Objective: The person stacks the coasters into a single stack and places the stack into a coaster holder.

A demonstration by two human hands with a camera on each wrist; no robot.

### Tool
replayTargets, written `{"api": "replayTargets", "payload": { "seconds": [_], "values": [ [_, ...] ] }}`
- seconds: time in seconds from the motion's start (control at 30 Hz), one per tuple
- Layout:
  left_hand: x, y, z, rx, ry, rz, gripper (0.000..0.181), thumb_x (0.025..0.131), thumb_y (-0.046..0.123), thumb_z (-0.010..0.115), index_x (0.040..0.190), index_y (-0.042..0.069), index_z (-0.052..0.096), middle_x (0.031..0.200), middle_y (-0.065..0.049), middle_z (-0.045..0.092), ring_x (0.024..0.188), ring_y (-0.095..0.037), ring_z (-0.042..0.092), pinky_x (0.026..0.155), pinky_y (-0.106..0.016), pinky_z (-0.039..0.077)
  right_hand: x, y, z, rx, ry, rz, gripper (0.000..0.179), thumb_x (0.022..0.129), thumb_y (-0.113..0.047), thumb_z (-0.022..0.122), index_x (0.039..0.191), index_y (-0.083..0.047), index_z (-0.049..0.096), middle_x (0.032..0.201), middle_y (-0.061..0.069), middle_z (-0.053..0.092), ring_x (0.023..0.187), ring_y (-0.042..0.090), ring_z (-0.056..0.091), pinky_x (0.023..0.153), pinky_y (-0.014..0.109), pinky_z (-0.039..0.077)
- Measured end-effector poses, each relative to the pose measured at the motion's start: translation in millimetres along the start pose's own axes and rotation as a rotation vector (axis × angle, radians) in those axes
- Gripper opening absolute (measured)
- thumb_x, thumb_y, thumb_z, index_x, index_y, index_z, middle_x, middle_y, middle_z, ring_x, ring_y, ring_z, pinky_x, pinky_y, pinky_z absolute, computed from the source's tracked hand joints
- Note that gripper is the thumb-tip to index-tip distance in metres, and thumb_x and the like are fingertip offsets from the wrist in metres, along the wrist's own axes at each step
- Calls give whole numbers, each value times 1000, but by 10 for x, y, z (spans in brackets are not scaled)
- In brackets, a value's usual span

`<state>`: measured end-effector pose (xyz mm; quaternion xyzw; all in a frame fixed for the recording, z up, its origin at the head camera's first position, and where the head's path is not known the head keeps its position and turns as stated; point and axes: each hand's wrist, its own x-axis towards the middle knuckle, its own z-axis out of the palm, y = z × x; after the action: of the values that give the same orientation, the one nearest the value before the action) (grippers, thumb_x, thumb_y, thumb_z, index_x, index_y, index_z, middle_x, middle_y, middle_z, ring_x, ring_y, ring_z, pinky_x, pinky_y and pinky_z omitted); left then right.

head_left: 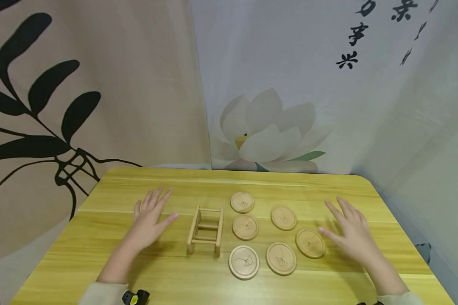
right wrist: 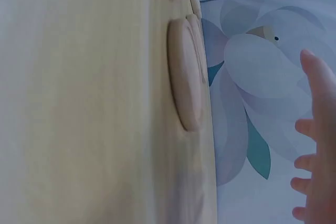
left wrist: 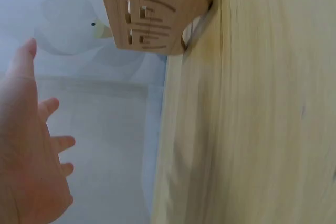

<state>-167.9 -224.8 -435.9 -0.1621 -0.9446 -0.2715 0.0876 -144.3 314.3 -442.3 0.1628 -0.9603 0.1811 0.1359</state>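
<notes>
A small wooden rack (head_left: 208,227) is set upright on the bench (head_left: 175,281), left of the middle, with its side panels joined by thin crossbars. In the left wrist view, one panel is seen to be pierced by narrow slots and cut in an arch at its lower edge.

To the right of the rack, six round wooden coasters (head_left: 281,258) are laid flat and apart from one another, each marked with a fan-shaped leaf design inside a raised rim. Three are lined up in a column nearest the rack; two are placed farther right, one beyond the other, and the last is set rightmost.

The left hand (head_left: 148,222) is held above the bench on the rack's left, well opened, with fingers extended and spread and the thumb pointed toward the rack; nothing is gripped. The right hand (head_left: 352,235) is held raised just beside the rightmost coaster, likewise opened wide with fingers spread, and nothing is gripped there either. Shadows are cast on the wood beneath both.

Pale sleeves (head_left: 103,293) are worn, and a black device (head_left: 135,298) is strapped at the left wrist. Behind the bench, a fabric backdrop (head_left: 156,84) is hung, printed with dark leaves, a pale lotus and black characters.
</notes>
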Motion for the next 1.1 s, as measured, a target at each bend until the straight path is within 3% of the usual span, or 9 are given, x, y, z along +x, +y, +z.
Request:
{"api": "replayTargets", "payload": {
  "seconds": [0.23, 0.47, 0.77, 1.1],
  "values": [
    [3, 55, 136, -187, -5, 40, 69, 96, 31, 58, 153, 15, 23, 157, -17, 13, 140, -45, 3, 105, -66, -6, -74, -56, 111, 60, 0, 8, 77, 88, -40, 68, 150, -12, 32, 153, 26, 19, 135, 48, 20, 106, 67, 7],
    [-12, 63, 258, -342, -54, 49, 68, 95, 23, 59, 152, 12, 24, 157, -13, 14, 140, -43, 5, 101, -72, -1, -126, -99, 195, 111, 3, 34, 78, 86, -34, 71, 150, -16, 33, 151, 27, 24, 128, 54, 27, 98, 72, 17],
    [-41, -1, 409, -559, -129, 102, 74, 94, 10, 61, 154, 18, 19, 157, -17, 12, 139, -46, 9, 96, -77, 12, -185, -99, 281, 190, -32, 55, 75, 85, -32, 73, 148, -14, 37, 147, 26, 31, 128, 52, 30, 94, 74, 19],
    [-59, -87, 516, -651, -184, 85, 82, 89, 15, 69, 154, 21, 20, 157, -18, 12, 138, -49, 12, 93, -79, 11, -262, -47, 394, 300, -72, 89, 73, 83, -31, 75, 143, -6, 43, 146, 26, 33, 128, 53, 29, 91, 75, 24]
  ]
}}
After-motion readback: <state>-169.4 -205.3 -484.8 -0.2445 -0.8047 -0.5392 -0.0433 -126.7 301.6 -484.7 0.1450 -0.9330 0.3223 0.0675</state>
